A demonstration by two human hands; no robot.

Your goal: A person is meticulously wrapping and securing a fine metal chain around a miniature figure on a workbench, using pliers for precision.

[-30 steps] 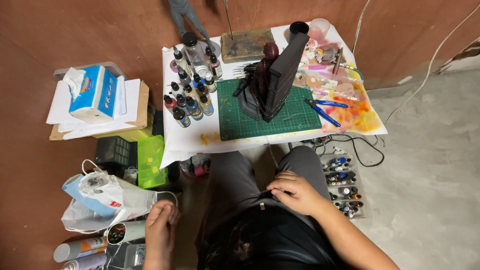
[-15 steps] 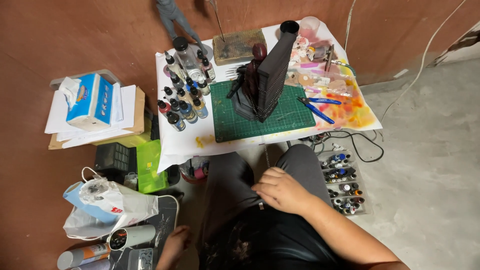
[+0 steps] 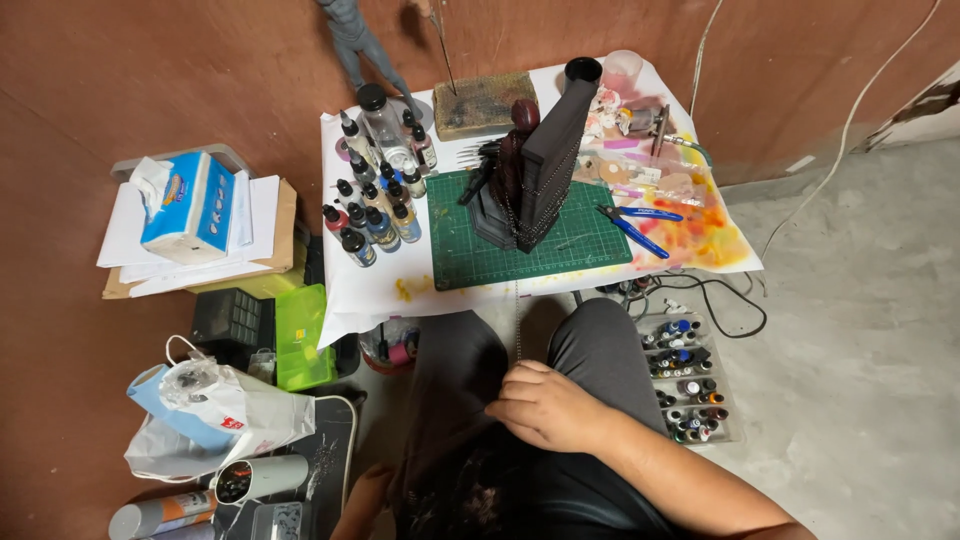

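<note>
Currently right hand [image 3: 545, 408] is pinching thin chain [image 3: 518, 330] hanging from dark figure [image 3: 530, 170] on green cutting mat [image 3: 590, 245], still attached; left hand [image 3: 362, 500] grip unreadable.

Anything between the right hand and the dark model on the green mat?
Nothing visible blocks it. The right hand rests over the lap, pinching a thin chain that hangs down from the dark model on the green cutting mat. Only the table's paper-covered edge lies between.
</note>
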